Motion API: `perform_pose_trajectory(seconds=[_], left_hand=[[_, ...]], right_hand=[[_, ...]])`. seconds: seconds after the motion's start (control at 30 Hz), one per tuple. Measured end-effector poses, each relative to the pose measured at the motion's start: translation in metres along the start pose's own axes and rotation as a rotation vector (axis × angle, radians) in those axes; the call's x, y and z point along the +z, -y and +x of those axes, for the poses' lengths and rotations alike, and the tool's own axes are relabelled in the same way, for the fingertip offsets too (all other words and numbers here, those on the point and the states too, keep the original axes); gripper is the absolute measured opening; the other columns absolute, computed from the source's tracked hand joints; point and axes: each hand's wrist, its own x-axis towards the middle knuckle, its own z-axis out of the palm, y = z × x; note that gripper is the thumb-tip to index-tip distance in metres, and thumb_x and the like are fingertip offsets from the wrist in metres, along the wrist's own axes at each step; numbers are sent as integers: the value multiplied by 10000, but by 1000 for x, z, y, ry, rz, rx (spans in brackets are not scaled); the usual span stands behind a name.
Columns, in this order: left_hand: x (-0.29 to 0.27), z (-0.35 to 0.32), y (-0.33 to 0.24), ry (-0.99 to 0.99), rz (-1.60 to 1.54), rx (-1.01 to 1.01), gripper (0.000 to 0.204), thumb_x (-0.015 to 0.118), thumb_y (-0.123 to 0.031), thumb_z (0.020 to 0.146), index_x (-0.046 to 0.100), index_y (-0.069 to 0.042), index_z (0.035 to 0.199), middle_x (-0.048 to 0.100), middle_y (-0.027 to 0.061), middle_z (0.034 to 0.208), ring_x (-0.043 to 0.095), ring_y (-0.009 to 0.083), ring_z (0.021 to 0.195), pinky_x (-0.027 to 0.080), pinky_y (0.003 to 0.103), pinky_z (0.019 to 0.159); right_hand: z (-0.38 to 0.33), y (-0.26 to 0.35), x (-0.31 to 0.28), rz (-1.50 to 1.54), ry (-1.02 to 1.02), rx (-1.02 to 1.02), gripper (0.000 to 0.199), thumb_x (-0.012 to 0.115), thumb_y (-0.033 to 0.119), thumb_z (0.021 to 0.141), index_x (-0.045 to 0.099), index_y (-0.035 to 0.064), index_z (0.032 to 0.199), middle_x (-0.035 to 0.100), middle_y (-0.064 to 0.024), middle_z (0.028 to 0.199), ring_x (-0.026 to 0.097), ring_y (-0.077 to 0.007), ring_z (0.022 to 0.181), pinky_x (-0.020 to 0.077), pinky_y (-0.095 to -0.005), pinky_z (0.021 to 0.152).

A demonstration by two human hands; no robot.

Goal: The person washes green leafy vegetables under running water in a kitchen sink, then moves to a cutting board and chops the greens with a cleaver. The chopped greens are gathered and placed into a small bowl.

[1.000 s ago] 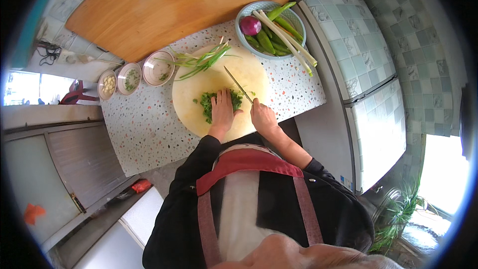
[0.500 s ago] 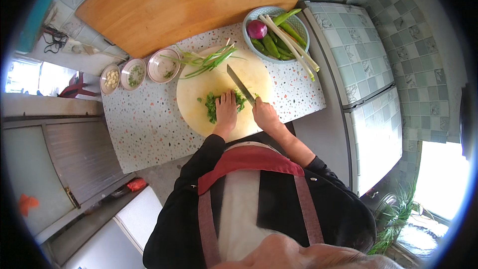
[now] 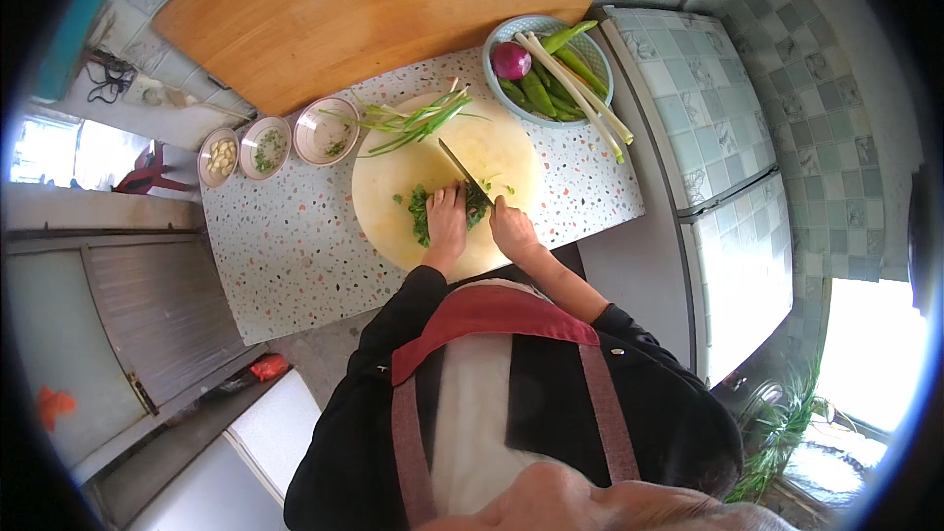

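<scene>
Chopped greens (image 3: 425,211): a small dark-green heap near the centre of the round pale cutting board (image 3: 393,187), toward the edge nearest you. Your left hand (image 3: 447,219) lies flat on the heap, fingers together and pointing away from you, pressing the greens down against the board. Just beside it, your right hand (image 3: 509,226) is closed round the handle of the knife (image 3: 462,172); the blade runs up and to the left from the fist, its edge down at the heap, close by the left fingertips (whether steel touches skin cannot be told at this res.).

On the far part of the board lie whole green onion stalks (image 3: 413,123), uncut, fanned out w/ thin ends spilling over the rim to the left.

The board sits on a speckled terrazzo counter (image 3: 285,246). To the left of the board, three small bowls (image 3: 267,143) stand in a row, just beside one another: the leftmost holds pale pieces, the other two hold a few green bits. To the right and beyond the board stands a light-blue basket bowl (image 3: 590,39) w/ a red onion (image 3: 510,60), green peppers and long leek-like stalks that stick out past its rim.

Behind all this, a large wooden board (image 3: 374,0) leans against the tiled wall. At the lower edge: your dark sleeves and red-trimmed apron (image 3: 492,310).
</scene>
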Motion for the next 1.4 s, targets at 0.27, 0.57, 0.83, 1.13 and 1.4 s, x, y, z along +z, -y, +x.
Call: perform_pose_trajectory(seconds=[0.27, 0.57, 0.83, 1.13, 1.4], left_hand=[[5, -9, 12, 30, -123, -86, 579, 769, -222, 800, 552, 14, 1283, 586, 172, 1321, 517, 345, 1215, 396, 474, 1027], [-3, -17, -9, 85, -3, 6, 693, 709, -314, 839, 477, 67, 1368, 453, 234, 1467, 425, 358, 1357, 309, 503, 1125], [22, -26, 16, 98, 393, -10, 667, 608, -281, 920, 410, 88, 1439, 377, 252, 1527, 358, 386, 1413, 267, 511, 1159], [-2, -22, -2, 35, -131, -103, 537, 604, -207, 935, 498, 51, 1393, 444, 207, 1477, 402, 361, 1381, 277, 498, 1148], [5, -16, 8, -76, -135, -102, 401, 617, -138, 904, 596, -6, 1283, 608, 158, 1307, 521, 339, 1256, 326, 512, 1125]], right_hand=[[-16, 24, -50, 29, 90, -37, 182, 508, 145, 972, 460, -31, 988, 638, -325, 741, 646, -522, 734, 523, -594, 680], [13, -23, -7, 173, -1, -55, 208, 549, 132, 974, 507, -65, 1025, 633, -310, 723, 637, -501, 727, 505, -569, 648], [-18, 32, -44, 7, 103, -32, 180, 505, 140, 967, 473, -38, 974, 639, -328, 750, 646, -520, 740, 520, -595, 671], [9, -17, 4, 113, -36, -142, 183, 540, 150, 969, 481, -22, 957, 623, -306, 696, 635, -498, 702, 507, -584, 637], [-21, 22, -38, 35, 46, -45, 189, 527, 146, 969, 487, -39, 978, 629, -318, 723, 632, -522, 727, 507, -596, 661]])
